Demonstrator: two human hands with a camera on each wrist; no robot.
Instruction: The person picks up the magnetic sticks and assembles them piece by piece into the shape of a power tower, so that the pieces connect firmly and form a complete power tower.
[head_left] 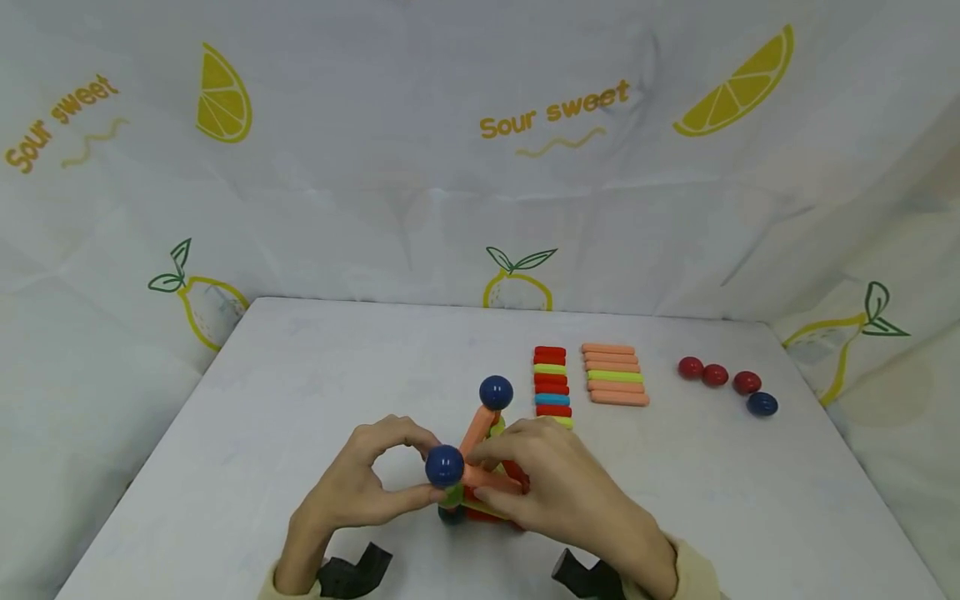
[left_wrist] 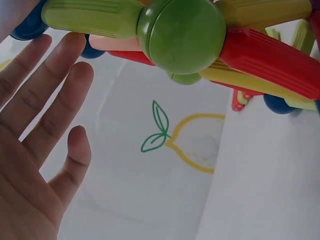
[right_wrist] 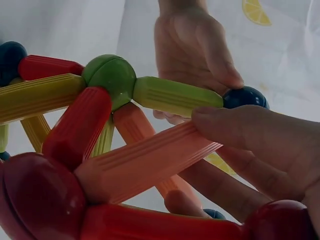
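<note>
A structure of coloured sticks and balls stands on the table between the two hands. My left hand [head_left: 367,479] pinches a blue ball [head_left: 444,465] between thumb and index finger; its other fingers spread loosely in the left wrist view. My right hand [head_left: 558,479] grips a salmon-orange stick [right_wrist: 145,160] near the end toward that blue ball. The stick's other end meets a dark red ball [right_wrist: 40,195]. A lime stick [right_wrist: 175,95] runs from the blue ball to a green ball [right_wrist: 110,80]. Another blue ball [head_left: 496,392] tops an orange stick [head_left: 476,429] behind.
Right of the structure lie a column of short red, lime and blue sticks [head_left: 552,379] and a column of longer orange sticks [head_left: 609,365] with one lime. Farther right sit several red balls [head_left: 715,375] and a blue ball [head_left: 762,404]. A lemon-printed curtain [head_left: 405,167] hangs behind the table.
</note>
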